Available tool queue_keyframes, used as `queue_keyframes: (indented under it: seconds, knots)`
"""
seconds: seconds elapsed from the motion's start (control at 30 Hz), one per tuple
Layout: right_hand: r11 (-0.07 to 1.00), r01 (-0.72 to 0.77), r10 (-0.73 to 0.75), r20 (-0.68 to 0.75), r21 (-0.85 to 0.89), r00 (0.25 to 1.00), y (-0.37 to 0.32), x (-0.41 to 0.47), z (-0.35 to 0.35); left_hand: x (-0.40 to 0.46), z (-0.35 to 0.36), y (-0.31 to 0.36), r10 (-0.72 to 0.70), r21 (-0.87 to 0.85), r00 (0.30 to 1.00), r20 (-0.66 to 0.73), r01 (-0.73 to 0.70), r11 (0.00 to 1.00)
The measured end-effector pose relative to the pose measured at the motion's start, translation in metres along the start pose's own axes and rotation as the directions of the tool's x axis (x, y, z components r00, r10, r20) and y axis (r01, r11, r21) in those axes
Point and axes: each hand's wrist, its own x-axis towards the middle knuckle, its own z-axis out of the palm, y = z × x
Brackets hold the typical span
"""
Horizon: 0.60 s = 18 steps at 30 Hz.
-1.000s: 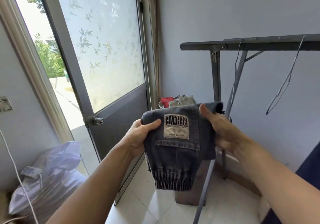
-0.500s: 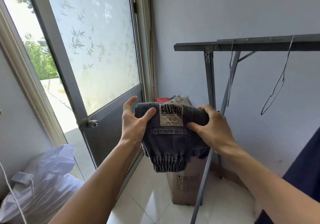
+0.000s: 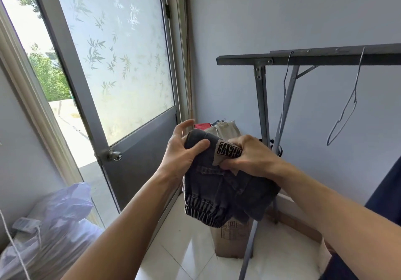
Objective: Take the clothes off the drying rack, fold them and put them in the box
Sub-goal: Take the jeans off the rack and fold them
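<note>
Both hands are holding the folded dark jeans (image 3: 221,190) over the cardboard box (image 3: 232,238). The left hand (image 3: 182,151) is pinching one end with its thumb, fingers loosely spread. The right hand (image 3: 249,156) is gripping the patch end, fingers curled.

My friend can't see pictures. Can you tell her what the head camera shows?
Two hands hold folded dark jeans in the air: the left hand grips one edge, the right hand pinches the patch. Below stands a cardboard box of clothes, beside a drying rack with empty wire hangers.
</note>
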Motion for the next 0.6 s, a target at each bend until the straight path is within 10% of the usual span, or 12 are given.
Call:
queue_keyframes:
  seconds: [0.1,0.27,0.47,0.6]
  knots:
    - [0.993,-0.116,0.112,-0.140,-0.020,0.984,0.008,-0.002,0.008,-0.002,-0.007,-0.003,-0.124,0.236,0.951,-0.284,0.195,0.952]
    - [0.943,-0.004,-0.149,-0.431,-0.334,0.890,-0.009,-0.017,0.052,-0.025,0.020,-0.009,-0.515,-0.204,0.833,0.201,0.550,0.810]
    - [0.892,0.204,-0.311,-0.222,-0.403,0.924,-0.007,-0.040,0.088,-0.027,0.013,-0.033,-0.542,-0.598,0.826,0.153,0.514,0.615]
    - [0.989,0.097,-0.138,-0.442,-0.115,0.886,0.012,-0.035,0.063,-0.030,-0.012,-0.045,-0.491,-0.595,0.846,0.207,0.508,0.623]
